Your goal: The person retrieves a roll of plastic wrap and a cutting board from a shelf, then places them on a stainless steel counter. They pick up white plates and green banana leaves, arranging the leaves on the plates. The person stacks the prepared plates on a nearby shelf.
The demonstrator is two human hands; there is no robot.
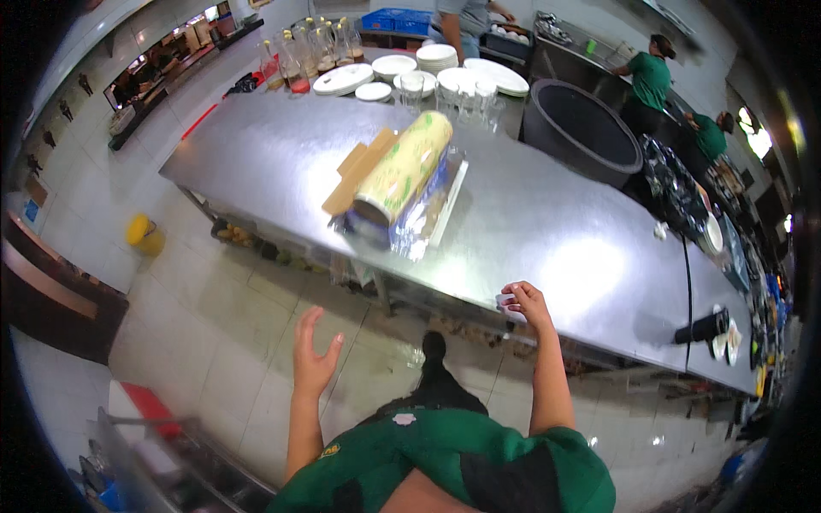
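My left hand hangs over the tiled floor, fingers apart, holding nothing. By the near edge of the stainless steel table is my right hand, its fingers loosely curled; I see nothing held in it. Beyond both hands, a large roll of plastic film with a yellow patterned wrap lies slanted on the table. Its opened cardboard box is around and under it, with a flap out to the left. Clear film lies crumpled at the near right side, beside a white strip. Neither hand touches the roll.
Stacked white plates, drinking glasses and yellow-capped bottles stand at the far end. A big dark tub adjoins the table. A black cable crosses its right part. A yellow bucket stands on the floor. Several people are farther off.
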